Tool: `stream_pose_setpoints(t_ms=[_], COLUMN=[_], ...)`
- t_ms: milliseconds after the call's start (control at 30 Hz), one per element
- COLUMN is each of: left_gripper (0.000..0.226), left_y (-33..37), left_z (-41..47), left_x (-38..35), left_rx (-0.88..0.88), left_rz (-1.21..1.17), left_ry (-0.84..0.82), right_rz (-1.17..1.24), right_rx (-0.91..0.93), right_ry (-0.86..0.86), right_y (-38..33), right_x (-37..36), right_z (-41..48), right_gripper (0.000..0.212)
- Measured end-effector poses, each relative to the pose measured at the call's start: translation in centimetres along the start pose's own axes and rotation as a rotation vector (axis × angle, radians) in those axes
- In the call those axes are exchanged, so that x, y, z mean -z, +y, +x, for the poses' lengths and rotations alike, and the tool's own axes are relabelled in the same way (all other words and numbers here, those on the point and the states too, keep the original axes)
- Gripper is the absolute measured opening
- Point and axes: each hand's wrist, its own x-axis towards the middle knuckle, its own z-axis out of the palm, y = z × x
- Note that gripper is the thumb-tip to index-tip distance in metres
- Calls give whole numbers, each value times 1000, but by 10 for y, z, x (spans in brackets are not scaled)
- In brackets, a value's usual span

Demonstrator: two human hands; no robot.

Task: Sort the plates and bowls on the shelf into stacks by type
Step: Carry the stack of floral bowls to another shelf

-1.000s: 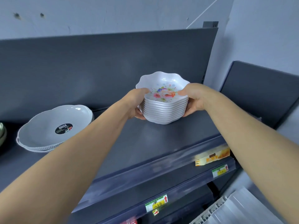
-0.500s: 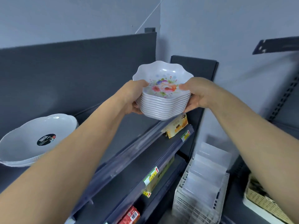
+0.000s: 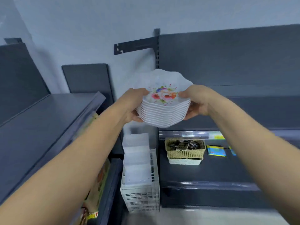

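Left hand (image 3: 133,106) grips the stack of floral bowls (image 3: 164,114) at its 9 o'clock side, thumb over the rim, fingers curled beneath; right hand (image 3: 196,103) likewise at 3 o'clock. Stack hangs mid-air, centre view. Recommend level carriage, equal pressure both sides.

White bowls (image 3: 164,114), floral print; dark grey shelf (image 3: 40,114); tan basket (image 3: 185,151).

A white basket (image 3: 185,161), topped by a tan basket (image 3: 185,151), and a colourful packet (image 3: 216,150) beside them are borne by the dark shelf (image 3: 211,174).
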Motion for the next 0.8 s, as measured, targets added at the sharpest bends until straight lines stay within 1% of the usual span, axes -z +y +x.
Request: stream_pose_setpoints(t_ms=[133, 233, 433, 500, 600, 700, 800], left_gripper=[13, 16, 16, 16, 15, 14, 15], left_y=[15, 24, 42, 47, 52, 56, 61], left_z=[10, 12, 11, 12, 15, 24, 39], left_x=[-98, -177, -322, -362, -415, -459, -496], left_rx=[-30, -30, -52, -52, -45, -52, -60], left_rz=[47, 36, 66, 74, 83, 105, 121], left_ry=[-182, -309, -476, -528, -591, -643, -691], right_rz=[36, 59, 130, 150, 165, 175, 206], right_rx=[-33, -62, -107, -125, -157, -193, -221], right_ry=[160, 266, 456, 508, 574, 634, 683], right_y=[29, 50, 86, 96, 110, 119, 127], right_x=[96, 171, 304, 339, 386, 422, 452], right_z=[-15, -28, -51, -58, -65, -66, -60], right_gripper=[16, 17, 13, 10, 12, 12, 16])
